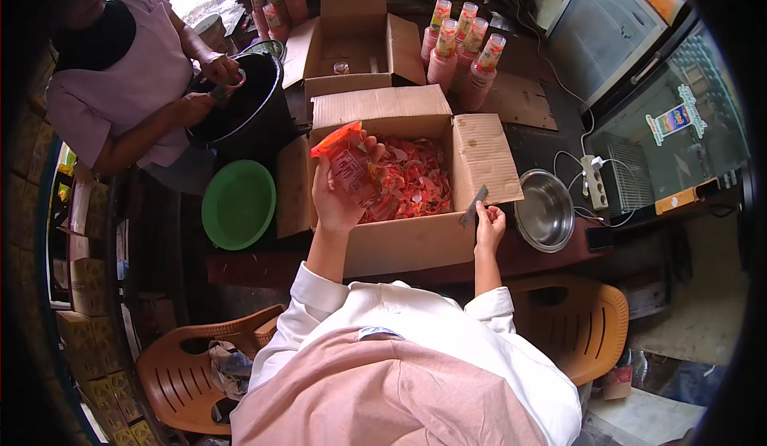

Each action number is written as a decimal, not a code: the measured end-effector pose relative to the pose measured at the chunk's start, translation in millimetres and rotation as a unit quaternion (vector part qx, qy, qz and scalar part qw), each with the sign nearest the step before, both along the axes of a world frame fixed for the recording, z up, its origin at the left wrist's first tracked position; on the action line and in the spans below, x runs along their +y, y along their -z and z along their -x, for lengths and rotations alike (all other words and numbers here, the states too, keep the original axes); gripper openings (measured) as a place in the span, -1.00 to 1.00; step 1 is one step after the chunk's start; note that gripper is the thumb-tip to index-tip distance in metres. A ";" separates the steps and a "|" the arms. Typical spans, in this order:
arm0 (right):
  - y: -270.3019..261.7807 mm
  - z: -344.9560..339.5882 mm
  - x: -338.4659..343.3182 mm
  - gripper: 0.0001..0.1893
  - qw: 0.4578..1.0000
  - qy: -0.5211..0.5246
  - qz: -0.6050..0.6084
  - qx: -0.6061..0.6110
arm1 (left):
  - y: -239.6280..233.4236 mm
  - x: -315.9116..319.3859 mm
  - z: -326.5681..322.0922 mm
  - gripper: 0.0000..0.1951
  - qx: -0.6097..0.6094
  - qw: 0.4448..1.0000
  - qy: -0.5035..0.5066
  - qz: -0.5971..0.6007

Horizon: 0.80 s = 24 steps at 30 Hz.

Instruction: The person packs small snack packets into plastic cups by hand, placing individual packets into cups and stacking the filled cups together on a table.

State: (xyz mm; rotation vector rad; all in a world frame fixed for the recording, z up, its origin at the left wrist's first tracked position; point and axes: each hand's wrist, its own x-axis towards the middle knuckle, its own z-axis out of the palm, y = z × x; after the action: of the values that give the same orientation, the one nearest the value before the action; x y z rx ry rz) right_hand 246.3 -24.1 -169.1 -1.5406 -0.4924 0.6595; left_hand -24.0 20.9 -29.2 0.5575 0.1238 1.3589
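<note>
In my left hand (337,206) is a translucent red plastic packet (355,173) with pale printing and a bright orange-red end. It is held over an open cardboard box (413,243), whose flaps are folded outward. Red and pink plastic scraps (416,173) fill much of that box. My right hand (491,227) grips a thin, flat metal blade (475,205) by its lower end, near the box's front right corner. The blade points up and slightly right, apart from the packet.
A co-worker (126,80) works over a black bucket (278,110) at left. Around the box stand a green basin (238,205), a steel bowl (544,209), a second open carton (353,14) and stacked plastic cups (442,65). A power strip (594,183) with cables lies at right.
</note>
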 end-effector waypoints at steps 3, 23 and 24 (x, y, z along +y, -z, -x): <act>9.5 -5.2 2.7 -0.69 0.999 -0.010 -0.012 0.036 | -6.6 -3.7 -0.1 -0.45 0.002 1.000 0.021 0.007; 17.1 -10.2 7.6 -0.70 0.997 -0.040 0.027 0.067 | -6.5 3.6 7.5 -0.55 0.168 0.983 -0.067 -0.038; 14.1 -9.2 7.4 -0.70 0.997 -0.042 0.027 0.067 | -6.8 3.4 7.8 -0.55 0.168 0.983 -0.068 -0.038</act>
State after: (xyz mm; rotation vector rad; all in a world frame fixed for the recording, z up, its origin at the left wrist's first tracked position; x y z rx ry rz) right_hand 255.5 -16.7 -183.2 -1.5206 -0.4425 0.8405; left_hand -31.8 24.3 -22.3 0.8534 0.3918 1.3970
